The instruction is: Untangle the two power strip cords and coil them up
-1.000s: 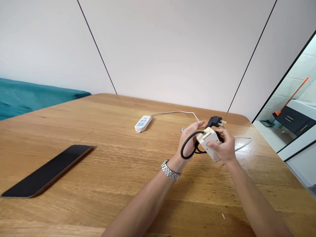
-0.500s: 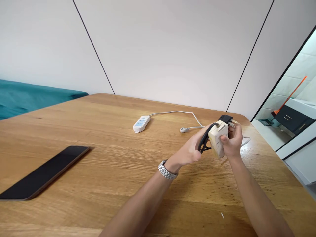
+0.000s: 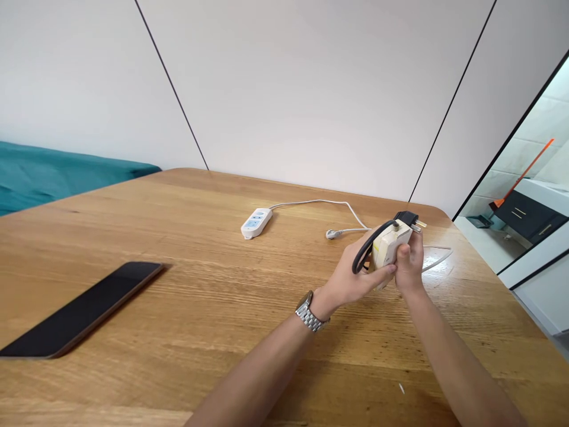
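An off-white, yellowed power strip (image 3: 390, 248) is held in both hands above the right part of the table, tilted, its face with the sockets not visible. A thick black cord (image 3: 368, 246) leaves its upper end and loops down at the left, partly behind my fingers. Against its upper end sits a black plug (image 3: 405, 218) with metal prongs pointing right. My left hand (image 3: 353, 276) wraps round it from the left, thumb across the lower front. From the right, my right hand (image 3: 409, 264) grips its side, thumb raised against the edge.
A smaller white power strip (image 3: 256, 223) with blue markings lies farther back. Its thin white cable (image 3: 311, 201) runs right, passing behind my hands, and a white plug (image 3: 332, 233) rests nearby. At left lies a dark flat tablet-like slab (image 3: 84, 308). The wooden table (image 3: 200, 237) meets a white wall.
My left thumb has come across the front of the off-white power strip. The right hand has slid slightly down and left, and the cord loop now shows more openly.
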Tool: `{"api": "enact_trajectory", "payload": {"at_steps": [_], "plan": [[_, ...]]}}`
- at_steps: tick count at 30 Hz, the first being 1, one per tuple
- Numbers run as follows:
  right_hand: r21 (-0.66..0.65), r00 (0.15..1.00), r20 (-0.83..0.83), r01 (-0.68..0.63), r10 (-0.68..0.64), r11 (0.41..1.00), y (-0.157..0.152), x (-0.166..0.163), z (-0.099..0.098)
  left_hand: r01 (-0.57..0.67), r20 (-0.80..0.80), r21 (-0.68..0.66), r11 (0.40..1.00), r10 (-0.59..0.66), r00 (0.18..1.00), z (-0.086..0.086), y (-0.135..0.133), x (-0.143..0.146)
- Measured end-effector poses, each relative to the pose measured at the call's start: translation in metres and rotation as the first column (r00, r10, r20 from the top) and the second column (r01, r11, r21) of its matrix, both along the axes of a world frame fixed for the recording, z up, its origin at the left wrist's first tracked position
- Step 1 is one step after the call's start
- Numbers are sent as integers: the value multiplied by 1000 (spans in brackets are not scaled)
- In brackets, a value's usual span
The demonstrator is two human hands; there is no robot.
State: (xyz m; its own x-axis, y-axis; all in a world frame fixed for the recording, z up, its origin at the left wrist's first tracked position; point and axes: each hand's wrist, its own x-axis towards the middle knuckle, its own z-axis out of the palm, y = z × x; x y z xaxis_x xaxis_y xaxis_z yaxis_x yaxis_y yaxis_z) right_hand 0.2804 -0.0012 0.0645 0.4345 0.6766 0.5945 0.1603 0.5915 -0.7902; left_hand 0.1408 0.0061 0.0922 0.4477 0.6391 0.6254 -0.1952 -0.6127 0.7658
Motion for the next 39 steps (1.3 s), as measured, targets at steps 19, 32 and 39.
{"api": "enact_trajectory", "payload": {"at_steps": [19, 32, 39], "plan": [[-325, 837, -370, -523, 404, 788, -21, -11, 16, -91, 9, -108, 990, 92, 996, 8, 15, -8], [-238, 694, 114, 713, -711, 659, -39, 170, 90, -134, 120, -399, 907, 196, 973, 11, 25, -13], [-220, 228, 972, 966, -50, 136, -32, 227, 1, -181, 25, -325, 928, 200, 979, 4, 26, -11]]}}
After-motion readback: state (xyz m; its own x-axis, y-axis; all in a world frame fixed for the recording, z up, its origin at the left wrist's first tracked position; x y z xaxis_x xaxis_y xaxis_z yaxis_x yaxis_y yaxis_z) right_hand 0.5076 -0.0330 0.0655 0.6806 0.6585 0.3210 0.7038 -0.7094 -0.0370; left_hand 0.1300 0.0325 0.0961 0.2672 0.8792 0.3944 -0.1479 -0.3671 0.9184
